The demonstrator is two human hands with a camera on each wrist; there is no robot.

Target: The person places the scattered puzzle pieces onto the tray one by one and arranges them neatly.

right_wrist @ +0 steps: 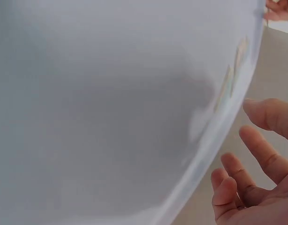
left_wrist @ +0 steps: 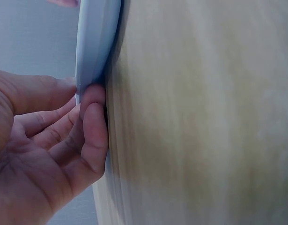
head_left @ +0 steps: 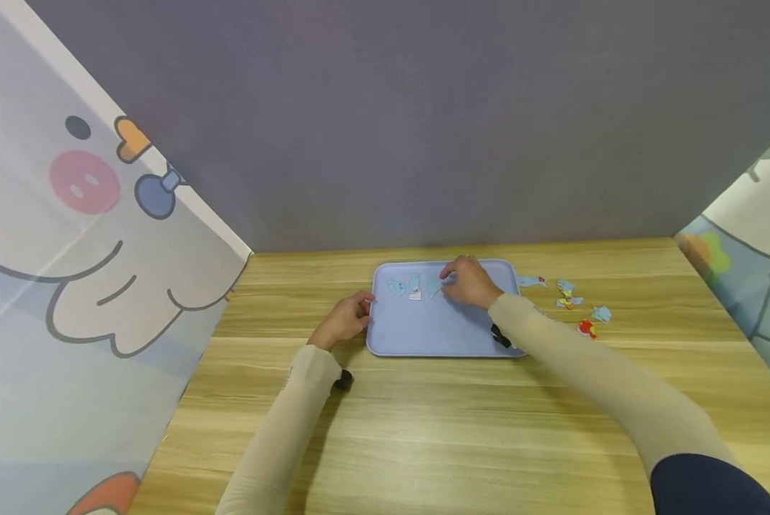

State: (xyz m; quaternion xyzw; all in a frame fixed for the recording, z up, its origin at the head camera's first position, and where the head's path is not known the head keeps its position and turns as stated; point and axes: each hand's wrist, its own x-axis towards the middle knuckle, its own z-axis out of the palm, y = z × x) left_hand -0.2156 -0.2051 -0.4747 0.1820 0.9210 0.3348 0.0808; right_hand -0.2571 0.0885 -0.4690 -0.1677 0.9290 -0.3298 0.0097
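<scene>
A light purple-blue tray (head_left: 443,332) lies on the wooden table. My left hand (head_left: 343,320) is at its left edge; in the left wrist view the thumb lies at the rim and curled fingers lie against the underside, pinching the tray. Inside the tray, a row of flat, irregular light-blue pieces runs along the far side: a left piece (head_left: 396,287), a middle piece (head_left: 414,280) with white below it, and a right piece (head_left: 434,287). Over the tray, my right hand (head_left: 470,282) has its fingertips close beside the right piece. The right wrist view shows those fingers (right_wrist: 261,150) loosely bent and apart, holding nothing.
Right of the tray lie more irregular pieces: a long blue one (head_left: 530,282), a small blue-and-yellow cluster (head_left: 567,295), a blue piece (head_left: 601,313) and a red-and-yellow piece (head_left: 587,329). A grey partition (head_left: 436,143) stands behind the table, with a cartoon-printed panel (head_left: 31,300) at left.
</scene>
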